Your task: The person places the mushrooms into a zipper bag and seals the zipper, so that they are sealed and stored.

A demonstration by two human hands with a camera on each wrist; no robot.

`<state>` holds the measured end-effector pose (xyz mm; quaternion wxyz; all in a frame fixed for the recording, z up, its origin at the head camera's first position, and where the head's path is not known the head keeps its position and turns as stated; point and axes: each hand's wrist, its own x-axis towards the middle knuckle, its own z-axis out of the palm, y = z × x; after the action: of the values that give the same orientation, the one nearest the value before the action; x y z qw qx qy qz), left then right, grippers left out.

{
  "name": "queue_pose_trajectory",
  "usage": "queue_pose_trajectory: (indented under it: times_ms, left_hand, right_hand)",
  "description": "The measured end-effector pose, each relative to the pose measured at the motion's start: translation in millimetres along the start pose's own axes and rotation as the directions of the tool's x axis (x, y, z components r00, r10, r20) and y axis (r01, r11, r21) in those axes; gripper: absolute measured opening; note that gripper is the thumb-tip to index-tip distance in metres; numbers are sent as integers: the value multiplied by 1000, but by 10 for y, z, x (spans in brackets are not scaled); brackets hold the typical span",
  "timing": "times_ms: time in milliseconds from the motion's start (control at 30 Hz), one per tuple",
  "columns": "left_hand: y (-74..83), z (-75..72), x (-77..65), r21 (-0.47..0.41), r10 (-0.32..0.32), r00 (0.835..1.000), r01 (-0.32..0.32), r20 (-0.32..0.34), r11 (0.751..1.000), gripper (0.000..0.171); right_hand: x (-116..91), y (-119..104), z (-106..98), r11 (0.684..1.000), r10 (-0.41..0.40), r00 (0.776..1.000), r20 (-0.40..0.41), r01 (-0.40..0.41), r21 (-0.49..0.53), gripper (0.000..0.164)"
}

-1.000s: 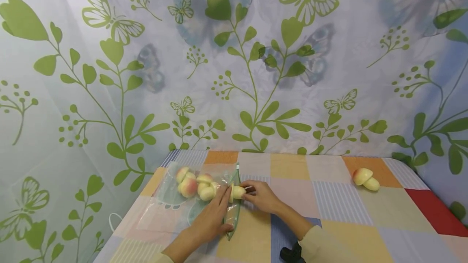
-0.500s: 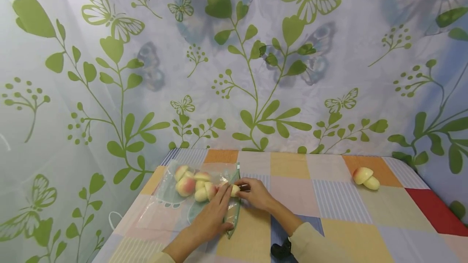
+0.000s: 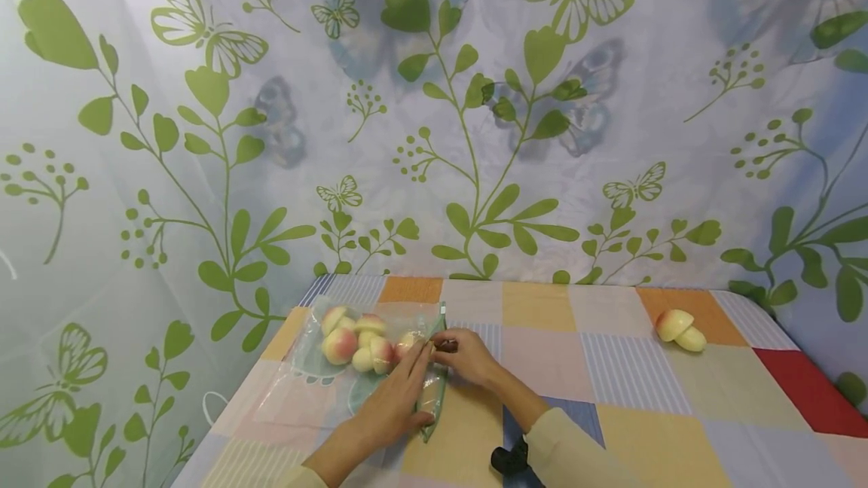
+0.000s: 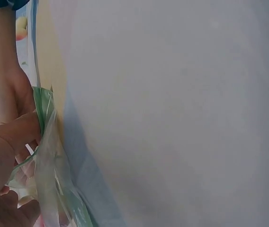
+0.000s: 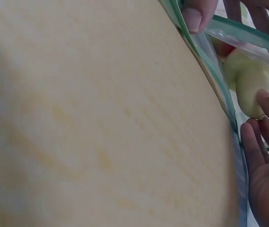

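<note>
Head view: left hand point(image 3: 392, 402) spread at clear plastic bag point(image 3: 342, 386), right hand point(image 3: 470, 358) pinching smooth mushroom point(image 5: 252, 90); patchwork cloth point(image 3: 552, 364), leafy curtain point(image 3: 468, 134).

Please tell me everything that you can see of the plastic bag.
The zip bag looks like clear plastic, with green strips along its mouth and a small white piece at the far end. It lies on the patchwork cloth, its mouth towards the person's right. The mouth stands open, and several red-and-cream mushrooms show inside. The left hand rests over the mouth edge; the right hand pinches another mushroom at the opening. Whether the right hand touches the plastic is unclear.
</note>
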<state>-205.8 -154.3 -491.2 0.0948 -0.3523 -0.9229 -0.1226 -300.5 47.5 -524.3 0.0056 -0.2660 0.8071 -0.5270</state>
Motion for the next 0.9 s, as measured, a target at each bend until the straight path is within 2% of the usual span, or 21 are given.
queue_pose_trajectory:
  times_ms: [133,267,567,767,900]
  left_hand:
    - [-4,5,2,-24,-1,1000,1,2,1000,114]
    - [-8,2,4,-44,-6,1000,6,2,999,114]
    - [0,0,27,-86,-40,998,44,43,995,115]
    - [-1,-4,36,-81,-42,999,43,19,996,116]
    - [-13,-1,25,-81,-44,999,46,25,996,116]
  right_hand:
    - [20,-18,28,999,36,999,30,-37,38,21]
    - [44,-45,37,994,74,994,82,-80,68,24]
    - [34,-96,-50,988,78,974,214,-104,111,30]
    - [1,-96,-183,989,69,977,203,-94,114,31]
    - [-20,-63,-255,994,65,980,188,-80,72,35]
